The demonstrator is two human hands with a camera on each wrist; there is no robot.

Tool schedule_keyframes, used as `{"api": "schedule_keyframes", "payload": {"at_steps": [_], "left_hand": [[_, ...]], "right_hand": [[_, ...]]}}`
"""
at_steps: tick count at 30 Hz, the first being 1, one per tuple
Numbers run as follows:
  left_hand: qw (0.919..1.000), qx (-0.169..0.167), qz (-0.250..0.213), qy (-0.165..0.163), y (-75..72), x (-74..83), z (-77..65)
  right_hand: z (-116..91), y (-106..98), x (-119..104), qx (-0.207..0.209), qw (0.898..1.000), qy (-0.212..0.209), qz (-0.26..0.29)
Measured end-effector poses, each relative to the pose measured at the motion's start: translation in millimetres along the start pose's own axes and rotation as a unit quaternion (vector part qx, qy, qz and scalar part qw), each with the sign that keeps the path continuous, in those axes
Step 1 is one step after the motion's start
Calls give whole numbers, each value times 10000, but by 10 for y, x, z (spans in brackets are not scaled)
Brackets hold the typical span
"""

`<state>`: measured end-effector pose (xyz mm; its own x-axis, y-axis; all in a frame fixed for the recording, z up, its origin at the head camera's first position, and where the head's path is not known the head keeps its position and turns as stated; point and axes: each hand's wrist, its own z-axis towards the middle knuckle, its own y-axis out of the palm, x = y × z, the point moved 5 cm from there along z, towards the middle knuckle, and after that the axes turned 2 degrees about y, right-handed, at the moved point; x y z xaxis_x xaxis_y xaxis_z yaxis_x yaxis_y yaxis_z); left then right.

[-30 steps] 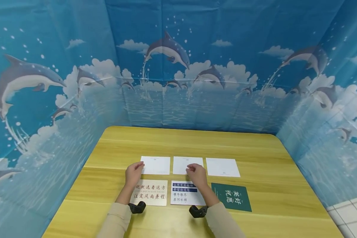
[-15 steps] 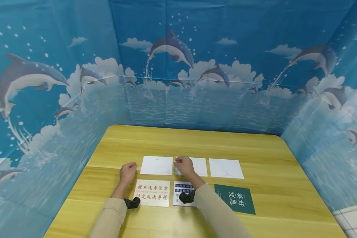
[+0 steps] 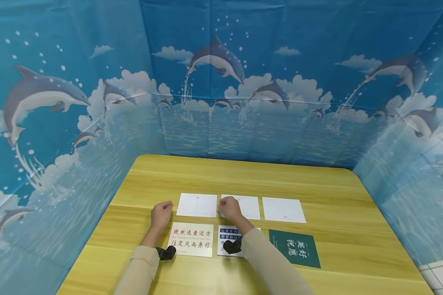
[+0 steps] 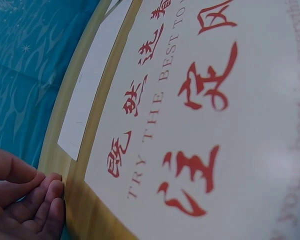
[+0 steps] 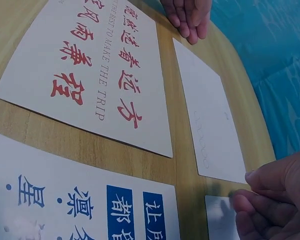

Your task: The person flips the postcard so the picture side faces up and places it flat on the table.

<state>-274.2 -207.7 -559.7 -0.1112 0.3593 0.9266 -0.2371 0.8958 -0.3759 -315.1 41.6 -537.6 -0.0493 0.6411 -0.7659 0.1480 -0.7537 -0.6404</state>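
Three white cards lie in a far row: left (image 3: pixel 197 205), middle (image 3: pixel 249 208) and right (image 3: pixel 284 210). My left hand (image 3: pixel 161 214) hovers just off the left card's left side, fingers loosely curled around nothing. Over the gap between the left and middle cards is my right hand (image 3: pixel 230 208), covering part of the middle card's left edge. In the right wrist view its thumb (image 5: pixel 270 176) is close to a corner of the left white card (image 5: pixel 210 120); contact is unclear. Nearer lies a cream card (image 3: pixel 191 239) with red characters.
A blue-and-white card (image 3: pixel 227 231) lies partly beneath my right forearm. To its right is a green card (image 3: pixel 295 248) with sideways white characters. The yellow wood-grain table (image 3: pixel 339 213) is bordered by blue dolphin curtains (image 3: pixel 221 131). Each wrist wears a black camera.
My right hand has moved left from over the middle white card to the gap beside the left one. The left hand has drawn slightly left, away from the left card. The cards stay put.
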Motion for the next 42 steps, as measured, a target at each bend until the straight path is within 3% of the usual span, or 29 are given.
{"api": "schedule_keyframes", "payload": {"at_steps": [6,17,28,36,42], "left_hand": [[9999,-78,13,69,31,20,14],[9998,-72,173,120,68,23,55],[9991,52,417,92,74,67,93],[9982,-99,587,64,84,115,156],[9973,-417,607,-32,112,113,212]], "right_hand": [[9,7,-28,30,9999,-104,-71],[37,77,-40,13,9998,199,-28],[21,170,-31,33,9956,542,764],[40,189,-24,260,9924,810,887],[16,193,-2,390,9891,1017,987]]}}
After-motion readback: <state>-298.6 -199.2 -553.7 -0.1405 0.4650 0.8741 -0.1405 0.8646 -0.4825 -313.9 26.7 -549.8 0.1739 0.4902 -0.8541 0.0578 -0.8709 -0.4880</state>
